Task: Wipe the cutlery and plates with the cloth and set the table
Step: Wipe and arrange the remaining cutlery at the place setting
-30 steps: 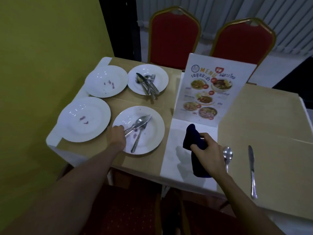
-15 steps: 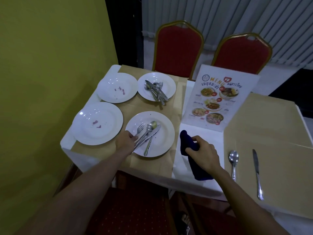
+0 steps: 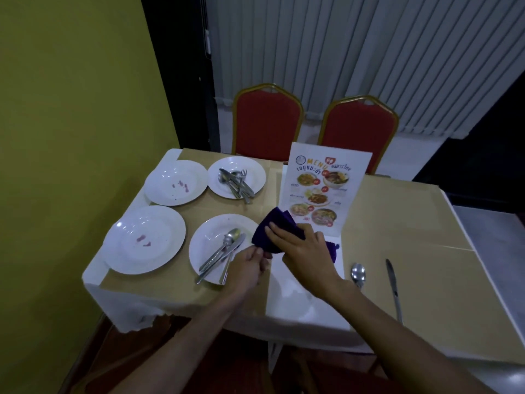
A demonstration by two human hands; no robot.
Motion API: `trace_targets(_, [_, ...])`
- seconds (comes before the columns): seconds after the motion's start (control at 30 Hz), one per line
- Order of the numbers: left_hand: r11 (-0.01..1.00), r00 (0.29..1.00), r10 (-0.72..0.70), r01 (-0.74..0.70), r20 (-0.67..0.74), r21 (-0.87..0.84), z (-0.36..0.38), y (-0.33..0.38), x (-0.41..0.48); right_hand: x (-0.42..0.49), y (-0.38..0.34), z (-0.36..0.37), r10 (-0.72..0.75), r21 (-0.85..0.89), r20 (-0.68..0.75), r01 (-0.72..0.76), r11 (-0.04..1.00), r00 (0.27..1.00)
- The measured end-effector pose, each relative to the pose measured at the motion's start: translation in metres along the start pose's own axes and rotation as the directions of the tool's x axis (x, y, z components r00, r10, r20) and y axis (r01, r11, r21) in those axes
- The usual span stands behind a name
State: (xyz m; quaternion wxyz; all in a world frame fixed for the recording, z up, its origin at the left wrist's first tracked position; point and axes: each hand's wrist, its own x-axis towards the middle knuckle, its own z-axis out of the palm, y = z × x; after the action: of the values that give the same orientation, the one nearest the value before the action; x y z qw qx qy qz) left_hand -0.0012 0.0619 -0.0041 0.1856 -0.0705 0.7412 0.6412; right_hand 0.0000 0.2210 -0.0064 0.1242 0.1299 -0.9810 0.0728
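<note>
The right hand (image 3: 305, 253) is reaching in over the table (image 3: 412, 237) from the near right, forearm slanting up and left, palm down. Its fingers are lying across the dark cloth (image 3: 277, 218) and gripping it, so that the cloth is hanging bunched above the right rim of the near plate (image 3: 208, 240), with a tail of it trailing out behind the wrist. The left hand (image 3: 245, 270) is coming up from below with the wrist bent and the fingers curling. Its fingertips are meeting the cloth's lower edge, and it is gripping a thin utensil (image 3: 225, 273) whose end is sticking out toward the plate's near rim; which kind of utensil is too dim to tell. A spoon (image 3: 231, 237) and a knife (image 3: 237, 244) are lying slantwise on the near plate, handles pointing near-left. Beyond it, a far plate (image 3: 224, 166) is carrying a heap of cutlery (image 3: 237, 183). Two smeared plates (image 3: 176, 182) (image 3: 143, 240) are sitting on the left side, each showing reddish marks. A menu (image 3: 326, 180) is standing propped just behind the cloth. To the right of the right forearm, a lone spoon (image 3: 358, 273) and a lone knife (image 3: 392, 280) are lying side by side on the table, apart from each other. Two red chairs (image 3: 267, 120) (image 3: 359, 132) are standing at the far edge.
</note>
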Motion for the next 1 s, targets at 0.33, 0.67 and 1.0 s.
trace_targets(0.33, [0.933,0.968,0.224,-0.178,-0.117,0.312,0.018,0.025,-0.016,-0.001,0.035,-0.055,0.255,0.253,-0.177,-0.206,0.945,0.951])
trace_targets(0.67, [0.781,0.896,0.428,-0.302,-0.116,0.546,0.037,0.025,-0.032,-0.033,0.033,-0.038,-0.152,-0.23,-0.192,0.106,0.967,0.97])
trace_targets(1.0, [0.969,0.997,0.039,-0.02,0.07,-0.245,0.038,0.039,-0.024,0.005,0.043,-0.077,0.405,0.832,0.55,-0.52,-0.193,0.731])
